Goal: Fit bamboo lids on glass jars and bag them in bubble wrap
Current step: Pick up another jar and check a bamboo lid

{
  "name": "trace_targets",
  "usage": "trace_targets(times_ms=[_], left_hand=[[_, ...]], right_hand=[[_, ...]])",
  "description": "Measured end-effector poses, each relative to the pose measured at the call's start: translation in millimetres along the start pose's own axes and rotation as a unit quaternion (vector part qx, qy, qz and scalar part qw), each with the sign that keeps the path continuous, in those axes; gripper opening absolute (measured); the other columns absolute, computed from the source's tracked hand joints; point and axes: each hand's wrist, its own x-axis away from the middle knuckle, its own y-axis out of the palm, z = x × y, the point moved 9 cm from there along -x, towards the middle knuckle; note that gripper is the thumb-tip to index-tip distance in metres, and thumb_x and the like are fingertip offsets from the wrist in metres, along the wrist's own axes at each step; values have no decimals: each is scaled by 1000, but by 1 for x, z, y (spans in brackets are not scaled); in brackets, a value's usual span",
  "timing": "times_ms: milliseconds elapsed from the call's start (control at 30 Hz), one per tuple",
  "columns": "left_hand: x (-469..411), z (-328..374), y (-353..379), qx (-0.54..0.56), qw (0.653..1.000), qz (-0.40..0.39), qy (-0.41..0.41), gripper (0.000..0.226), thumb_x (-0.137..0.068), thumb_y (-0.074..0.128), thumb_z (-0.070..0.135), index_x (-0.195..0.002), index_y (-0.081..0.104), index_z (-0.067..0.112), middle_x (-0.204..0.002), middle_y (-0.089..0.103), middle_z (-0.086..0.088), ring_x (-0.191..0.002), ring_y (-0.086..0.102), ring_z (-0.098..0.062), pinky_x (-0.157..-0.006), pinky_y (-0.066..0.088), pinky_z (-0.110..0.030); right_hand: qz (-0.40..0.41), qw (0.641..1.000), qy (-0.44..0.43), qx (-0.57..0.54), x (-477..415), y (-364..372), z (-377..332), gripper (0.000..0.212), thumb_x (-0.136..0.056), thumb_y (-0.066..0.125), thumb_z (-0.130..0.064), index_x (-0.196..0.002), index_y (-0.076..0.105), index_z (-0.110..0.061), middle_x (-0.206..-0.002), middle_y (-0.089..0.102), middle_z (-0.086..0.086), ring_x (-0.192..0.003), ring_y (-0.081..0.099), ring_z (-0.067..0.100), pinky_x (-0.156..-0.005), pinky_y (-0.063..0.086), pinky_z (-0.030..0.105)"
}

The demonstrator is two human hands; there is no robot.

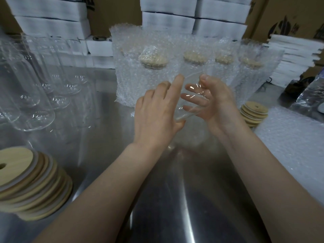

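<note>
4 bagged jars [194, 67] at least stand in a row along the far edge of the table [175, 199], each with a bamboo lid showing through the bubble wrap. A 5th may sit at the left end of the row, but it is too veiled to confirm.

In hand is 1 glass jar [190, 104], held tilted above the table's middle, just in front of that row. The left hand [157, 111] holds it with fingers laid along the side and thumb under the base. The right hand [215, 102] cups the other side, its fingers seen through the glass and its thumb up near the rim. No lid can be seen on this jar.

Progress, as a judgement: early to middle. This jar probably needs both lid and bag.

Still to do: a cluster of bare jars [26, 85] waits at the left edge.

Supplies:
- Lid stack [31, 181] at the near-left corner.
- Second lid stack [254, 114] toward the right edge.
- Bubble-wrap sheets [289, 141] beside the second stack, along the right edge.

Surroundings: white packs [168, 20] and cardboard cartons [289, 14] piled behind the far edge.

Obstacles: the bagged row stands close behind the hands.
</note>
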Motion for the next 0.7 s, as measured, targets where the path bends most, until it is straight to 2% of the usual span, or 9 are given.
trace_targets(times_ms=[100, 200, 300, 467, 567, 700], left_hand=[[1, 1, -2, -17, 1000, 12, 18, 93, -66, 82, 29, -147, 38, 22, -128, 57, -6, -101, 59, -33, -82, 46, -45], [2, 5, -1, -44, 998, 16, 34, 93, -64, 84, 30, -146, 40, 23, -129, 58, -5, -100, 59, -32, -81, 45, -43], [4, 7, -1, -65, 996, 30, 45, 90, -64, 84, 30, -144, 43, 24, -127, 59, -4, -98, 60, -30, -80, 44, -40], [7, 15, -2, -49, 995, 58, 71, 88, -61, 84, 25, -140, 46, 21, -123, 62, -7, -95, 61, -32, -79, 46, -41], [6, 12, -3, -21, 996, 67, 60, 86, -63, 82, 26, -139, 43, 21, -121, 62, -8, -94, 62, -33, -78, 47, -42], [4, 5, -3, 45, 997, 62, 33, 84, -67, 80, 33, -141, 46, 13, -115, 63, -12, -91, 63, -35, -75, 51, -46]], right_hand=[[-29, 999, 33, -20, -2, 1, 3, 37, -72, 70, -33, -99, 55, -12, -93, 67, 6, -92, 70, 27, -81, 58, 47], [-34, 998, 45, -36, -3, -1, 6, 18, -82, 69, -30, -84, 62, -13, -89, 66, 6, -92, 69, 29, -90, 53, 55], [-24, 995, 70, -68, -5, -4, 10, 21, -78, 70, -33, -77, 62, -14, -90, 66, 9, -96, 70, 32, -92, 52, 58], [-13, 984, 101, -147, -6, -10, 15, 33, -83, 70, -36, -58, 65, -14, -82, 68, 8, -87, 71, 26, -91, 56, 52], [-33, 980, 107, -165, -6, -5, 14, 24, -73, 70, -35, -61, 64, -15, -82, 67, 5, -89, 70, 27, -94, 52, 53], [-63, 969, 123, -204, -6, 1, 16, 20, -77, 64, -29, -64, 69, -15, -85, 71, 5, -97, 66, 28, -98, 48, 49]])
